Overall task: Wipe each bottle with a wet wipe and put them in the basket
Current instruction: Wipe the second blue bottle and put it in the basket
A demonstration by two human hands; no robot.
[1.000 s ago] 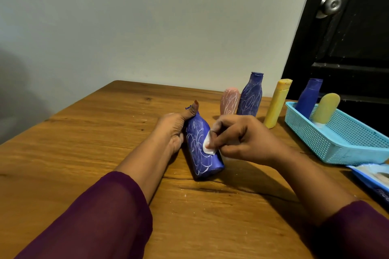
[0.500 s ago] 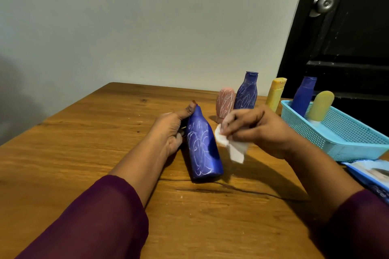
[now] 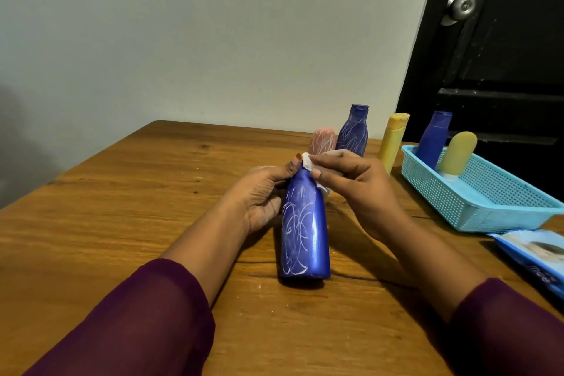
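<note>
Up goes the wipe (image 3: pixel 306 160) to the neck, your right hand (image 3: pixel 363 189) pinching it; left hand (image 3: pixel 262 195) grips the scribbled bottle (image 3: pixel 303 232).

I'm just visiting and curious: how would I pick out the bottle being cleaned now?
On the wooden table, look between the left hand and right hand. There is a blue bottle scrawled with white lines, a white wipe at its neck; its scribbled blue twin stands untouched farther back.

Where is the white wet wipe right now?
Head view, centre: the white wet wipe is pinched in the right hand against the neck of the scribbled blue plastic bottle.
</note>
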